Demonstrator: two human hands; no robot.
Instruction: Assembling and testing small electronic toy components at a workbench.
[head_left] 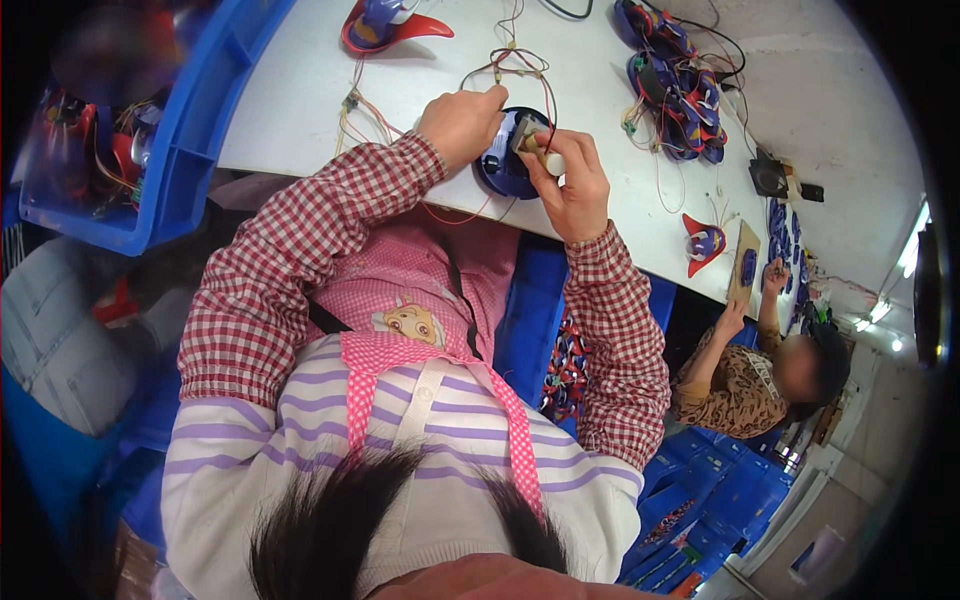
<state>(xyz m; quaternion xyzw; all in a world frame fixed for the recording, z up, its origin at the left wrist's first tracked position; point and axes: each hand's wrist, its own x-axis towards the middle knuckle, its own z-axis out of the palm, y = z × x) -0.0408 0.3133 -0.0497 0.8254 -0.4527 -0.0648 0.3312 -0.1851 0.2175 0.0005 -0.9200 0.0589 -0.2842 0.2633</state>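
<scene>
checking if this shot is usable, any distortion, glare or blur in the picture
Head view: round fisheye image with black corners, blue crate bowed near the left rim; head view, right side: ceiling lights glare white, co-worker's face blurred; head view, centre: left hand and right hand fairly clear.

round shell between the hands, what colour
The shell is dark blue, best seen in the head view.
</scene>
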